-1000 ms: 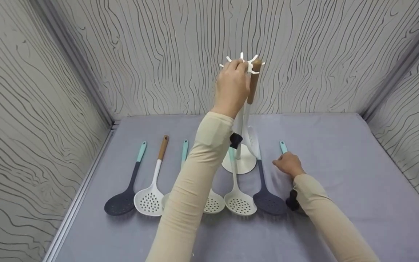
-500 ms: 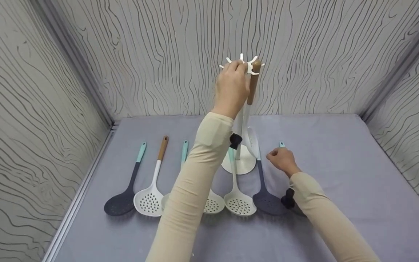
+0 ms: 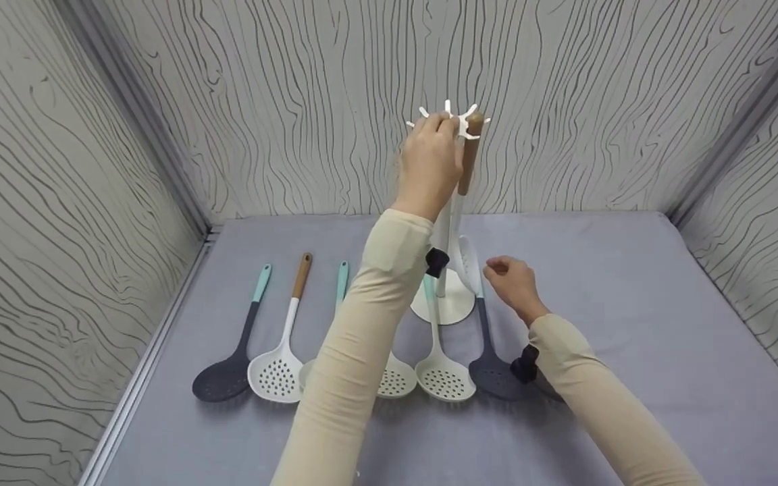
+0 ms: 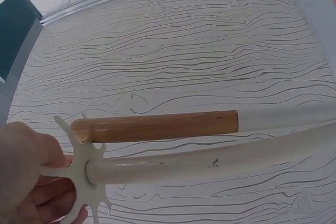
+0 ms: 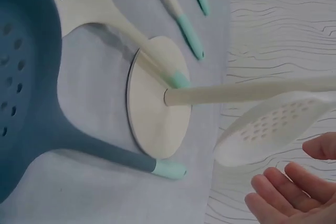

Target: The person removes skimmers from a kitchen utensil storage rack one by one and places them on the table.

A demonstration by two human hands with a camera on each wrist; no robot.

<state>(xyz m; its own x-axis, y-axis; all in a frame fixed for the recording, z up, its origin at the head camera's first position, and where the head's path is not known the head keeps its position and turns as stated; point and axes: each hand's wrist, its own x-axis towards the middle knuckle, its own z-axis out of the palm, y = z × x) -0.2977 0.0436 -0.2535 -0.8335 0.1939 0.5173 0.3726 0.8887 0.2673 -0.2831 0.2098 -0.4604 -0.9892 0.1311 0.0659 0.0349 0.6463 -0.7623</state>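
My left hand (image 3: pixel 429 165) grips the spoked hook ring (image 4: pixel 80 174) atop a white utensil stand, fingers and thumb around its spokes. From one hook hangs a white skimmer, its brown handle (image 4: pixel 157 127) upright beside the pole (image 4: pixel 210 166). The skimmer's perforated bowl (image 5: pixel 273 124) hangs low, near the stand's round base (image 5: pixel 157 103). My right hand (image 3: pixel 514 285) is close to that bowl, fingers loosely bent and thumb apart, with nothing between them. Below it lies a dark blue skimmer (image 3: pixel 497 378) with a light teal handle end (image 5: pixel 170 169).
Several more skimmers lie in a row across the grey cloth, among them a dark one (image 3: pixel 225 378), a white one with a brown handle (image 3: pixel 277 374) and a cream one (image 3: pixel 446 378). My left sleeve hides part of the row. Wood-patterned walls (image 3: pixel 294 101) enclose the table.
My right hand has moved left, away from the rightmost teal handle and over toward the hanging skimmer's bowl. The left hand keeps its grip on the stand's top.
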